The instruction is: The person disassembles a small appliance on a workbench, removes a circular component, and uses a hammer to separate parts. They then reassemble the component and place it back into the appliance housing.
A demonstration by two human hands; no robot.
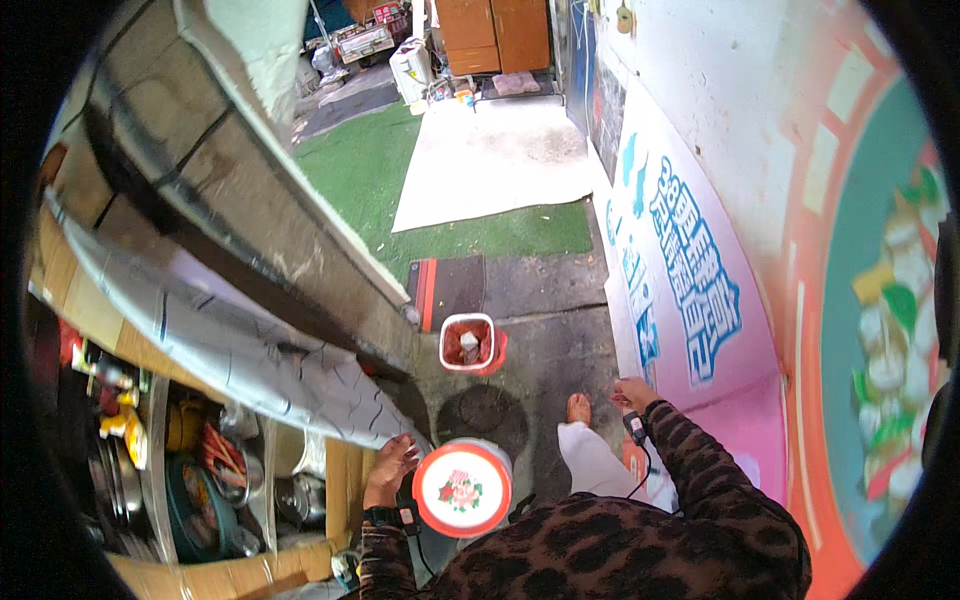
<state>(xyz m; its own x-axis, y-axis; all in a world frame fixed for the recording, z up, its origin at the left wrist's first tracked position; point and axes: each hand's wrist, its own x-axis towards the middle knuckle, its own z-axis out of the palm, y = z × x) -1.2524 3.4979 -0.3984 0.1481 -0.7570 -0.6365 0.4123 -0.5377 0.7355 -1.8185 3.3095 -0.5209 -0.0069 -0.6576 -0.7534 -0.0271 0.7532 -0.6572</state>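
My left hand (395, 458) has loosely bent, parted fingers beside the lower end of a pale grey patterned sheet (250, 350); I cannot tell if they touch it. Just right of that hand is a round white top with a red rim and a flower print (462, 488), on a grey container. My right hand (630, 395) is out to the right, fingers loosely curled and apparently empty, near the edge of a pink and white printed board (680, 280) that leans on the wall. My bare foot (578, 408) is on the concrete floor.
A red-and-white bucket (467, 341) sits ahead on the floor (540, 340). Wooden shelves (345, 500) with pots are at left, a large printed panel (840, 300) at right. Beyond lie green turf (350, 180), a white mat (485, 170) and a wooden cabinet (495, 35).
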